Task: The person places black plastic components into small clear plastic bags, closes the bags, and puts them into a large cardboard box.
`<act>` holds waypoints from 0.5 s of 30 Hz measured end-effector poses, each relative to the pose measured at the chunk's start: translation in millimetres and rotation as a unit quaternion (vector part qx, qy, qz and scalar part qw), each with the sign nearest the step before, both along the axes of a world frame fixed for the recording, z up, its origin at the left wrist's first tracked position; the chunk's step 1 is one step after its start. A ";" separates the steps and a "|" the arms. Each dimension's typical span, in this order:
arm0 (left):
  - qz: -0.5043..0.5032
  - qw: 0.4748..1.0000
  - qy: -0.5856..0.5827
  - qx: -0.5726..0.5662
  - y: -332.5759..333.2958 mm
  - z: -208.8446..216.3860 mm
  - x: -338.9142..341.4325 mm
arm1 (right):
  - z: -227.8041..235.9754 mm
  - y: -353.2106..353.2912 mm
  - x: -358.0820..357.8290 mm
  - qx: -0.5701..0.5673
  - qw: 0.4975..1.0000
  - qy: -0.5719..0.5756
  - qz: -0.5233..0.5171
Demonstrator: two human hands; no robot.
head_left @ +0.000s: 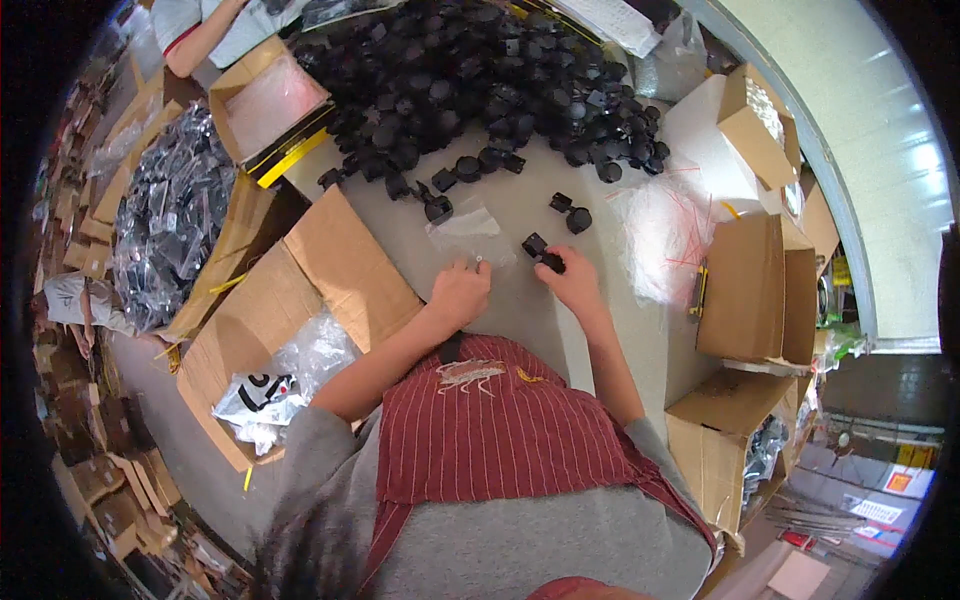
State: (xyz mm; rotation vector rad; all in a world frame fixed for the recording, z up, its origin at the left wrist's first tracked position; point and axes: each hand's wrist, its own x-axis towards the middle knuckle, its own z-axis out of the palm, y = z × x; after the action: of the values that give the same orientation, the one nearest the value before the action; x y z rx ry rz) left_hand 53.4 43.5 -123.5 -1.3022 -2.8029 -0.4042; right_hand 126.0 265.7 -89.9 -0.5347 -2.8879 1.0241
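My left hand (462,292) pinches the near edge of a small clear plastic bag (470,222) that lies on the grey tabletop (400,235). Between the fingers of my right hand (572,284) is a small black plastic part (538,246) with a squarish end and a rounded end, just right of the bag. Beyond it lies another black part (573,213) of similar form. One more black piece (437,206) rests by the bag's far left corner. Across the far side of the table spreads a large heap of black parts (470,90).
Clear bags and thin red strips (665,240) lie on the right, beside an open cardboard box (755,290). At left, an open carton (340,255) holds crumpled plastic, and another is full of bagged black parts (175,215). Another person's arm (200,40) shows at far left.
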 end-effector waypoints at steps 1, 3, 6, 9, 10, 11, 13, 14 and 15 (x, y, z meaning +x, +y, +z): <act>0.005 1.000 -0.003 0.000 -2.1 0.0 0.1 | 1.0 -0.6 4.3 -0.138 0.990 0.001 -0.022; -0.006 1.000 -0.017 0.016 -6.5 1.6 -2.7 | 15.5 -10.3 12.7 -0.193 0.980 0.044 0.018; -0.020 0.998 -0.039 0.047 -4.0 0.8 -9.3 | 38.2 -21.6 17.5 -0.172 0.972 0.100 0.127; -0.007 0.998 -0.023 0.060 1.2 1.2 -12.5 | 19.6 -12.6 20.8 -0.057 0.967 0.092 0.229; -0.010 0.998 -0.024 0.060 2.2 1.8 -14.0 | 11.7 -9.0 20.0 -0.020 0.962 0.074 0.262; -0.013 0.998 -0.018 0.058 2.5 2.8 -15.3 | 4.4 -6.2 21.1 -0.021 0.963 0.073 0.259; -0.015 0.998 -0.011 0.057 2.9 1.9 -15.7 | 2.9 -6.8 19.3 -0.017 0.963 0.165 0.213; -0.007 0.998 0.004 0.067 3.2 0.7 -15.1 | 3.4 -6.6 21.5 -0.017 0.963 0.164 0.212; 0.000 0.997 0.020 0.077 2.7 0.6 -14.4 | 12.0 -11.3 23.4 -0.041 0.976 0.167 0.133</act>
State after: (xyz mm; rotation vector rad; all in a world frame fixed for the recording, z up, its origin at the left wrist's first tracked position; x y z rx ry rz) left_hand 39.1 46.1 -122.8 -1.2631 -2.6784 -0.5758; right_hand 149.4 254.5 -77.9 0.0286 -2.6683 1.1392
